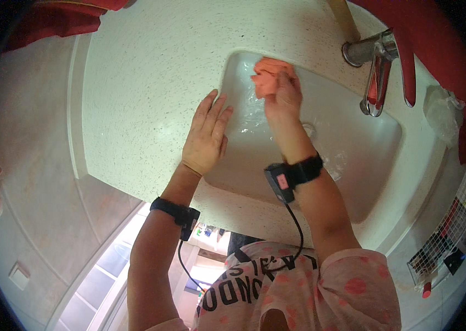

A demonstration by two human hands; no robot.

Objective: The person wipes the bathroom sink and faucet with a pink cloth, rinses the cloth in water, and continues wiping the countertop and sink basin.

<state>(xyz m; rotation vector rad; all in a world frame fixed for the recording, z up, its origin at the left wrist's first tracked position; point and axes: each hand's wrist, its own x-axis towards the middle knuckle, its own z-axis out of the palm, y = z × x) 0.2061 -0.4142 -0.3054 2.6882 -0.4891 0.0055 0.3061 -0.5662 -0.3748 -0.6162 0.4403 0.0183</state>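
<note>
orange cloth (268,74) in the right grip (286,100), under curled fingers and leftward beyond, left grip (206,138) outstretched, empty

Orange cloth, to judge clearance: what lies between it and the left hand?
In the head view, wet, glinting sink lies between the left hand and orange cloth.

Bunched orange cloth at the far wall of a white sink.
The cloth (266,76) is a crumpled, creased wad, its folds pressed together under the right hand (284,98), its left edge spilling out loosely near the sink's far left corner. The sink (357,146) is a rounded, four-cornered basin with a smooth pale inside; wet glints show on its left part, below the cloth.
</note>
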